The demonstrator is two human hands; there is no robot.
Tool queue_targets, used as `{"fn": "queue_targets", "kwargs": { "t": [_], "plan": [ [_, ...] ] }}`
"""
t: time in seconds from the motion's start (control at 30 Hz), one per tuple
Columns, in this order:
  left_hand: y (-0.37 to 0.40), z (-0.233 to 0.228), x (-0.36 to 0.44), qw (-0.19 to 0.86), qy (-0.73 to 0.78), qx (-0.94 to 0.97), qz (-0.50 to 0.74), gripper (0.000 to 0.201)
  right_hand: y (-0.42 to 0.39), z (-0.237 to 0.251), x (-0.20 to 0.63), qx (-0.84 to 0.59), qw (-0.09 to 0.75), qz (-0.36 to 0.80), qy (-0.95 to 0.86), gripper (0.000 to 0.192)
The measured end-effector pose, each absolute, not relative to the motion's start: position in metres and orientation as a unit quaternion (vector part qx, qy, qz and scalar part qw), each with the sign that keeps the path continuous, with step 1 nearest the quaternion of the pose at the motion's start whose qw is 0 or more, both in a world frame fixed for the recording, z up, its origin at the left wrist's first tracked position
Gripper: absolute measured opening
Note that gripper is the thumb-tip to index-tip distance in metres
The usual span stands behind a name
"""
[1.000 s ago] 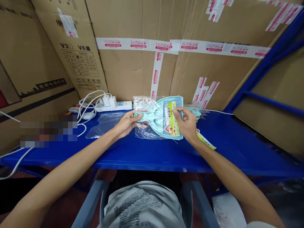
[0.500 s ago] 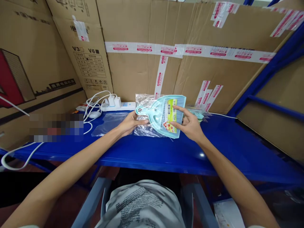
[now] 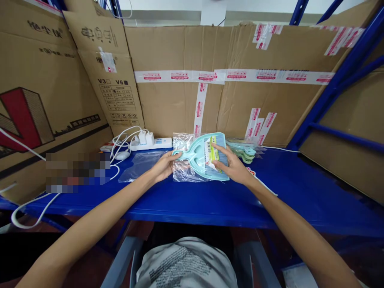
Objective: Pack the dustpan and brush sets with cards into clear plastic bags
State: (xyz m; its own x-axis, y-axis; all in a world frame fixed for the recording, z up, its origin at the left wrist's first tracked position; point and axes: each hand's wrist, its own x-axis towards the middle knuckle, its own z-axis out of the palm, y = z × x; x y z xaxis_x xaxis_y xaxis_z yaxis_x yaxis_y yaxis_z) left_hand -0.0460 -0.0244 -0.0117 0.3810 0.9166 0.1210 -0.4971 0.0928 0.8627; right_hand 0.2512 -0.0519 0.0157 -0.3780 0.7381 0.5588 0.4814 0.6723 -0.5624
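A light-blue dustpan is held low over the table, its handle pointing left. Bluish brush bristles show in its pan. My left hand pinches the handle end between thumb and fingers. Across the pan lies a white, yellow-green printed label card. My right hand has its thumb and index finger closed on this card over the pan; its other fingers are partly hidden. A clear plastic bag lies beneath the dustpan.
Another clear bag lies left on the blue table. Bagged pale-green and blue pieces lie at the right back. A white power strip with cables stands before the cardboard wall. A printed card lies by my right wrist.
The camera view has tilted up. My left hand has shifted along the handle to its end. The label card sits at a different angle on the pan, under my right fingers.
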Motion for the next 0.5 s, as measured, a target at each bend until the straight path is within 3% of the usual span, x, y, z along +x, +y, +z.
{"fn": "queue_targets", "kwargs": {
  "t": [0.2,0.5],
  "plan": [
    [-0.0223,-0.0178,-0.0433,0.698,0.237,0.459,0.495,0.022,-0.0549,0.0187,0.2605,-0.431,0.284,0.173,-0.839,0.124],
    [-0.0265,-0.0216,-0.0386,0.715,0.237,0.469,0.462,0.028,-0.0573,0.0221,0.2605,-0.485,0.195,0.175,-0.835,0.135]
  ]
}}
